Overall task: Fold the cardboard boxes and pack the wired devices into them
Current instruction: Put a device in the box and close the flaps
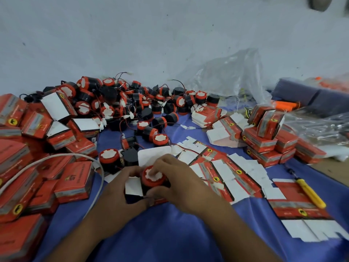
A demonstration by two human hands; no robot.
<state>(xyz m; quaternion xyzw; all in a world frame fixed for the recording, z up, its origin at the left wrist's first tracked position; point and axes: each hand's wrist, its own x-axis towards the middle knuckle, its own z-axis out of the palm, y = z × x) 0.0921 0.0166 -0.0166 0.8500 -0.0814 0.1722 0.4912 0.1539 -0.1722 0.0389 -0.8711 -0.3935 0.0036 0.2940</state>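
Wired device [153, 178], red w/ a white top, sits in the open cardboard box [133, 187] mid blue cloth [170, 233], right in front of you. Your left hand [120, 190] holds the box & your right hand [177, 178] grips the device, fingers curled on top. Flat boxes [222, 173] lie to the right, w/ a yellow tool [309, 191] past them. Folded boxes [73, 182] pile up on the left. A heap of devices [122, 103] sits at the back.

A scuffed pale grey wall [132, 35] is seen from 10 to 2 o'clock, and a blue cloth [170, 233] is spread toward 6 o'clock.
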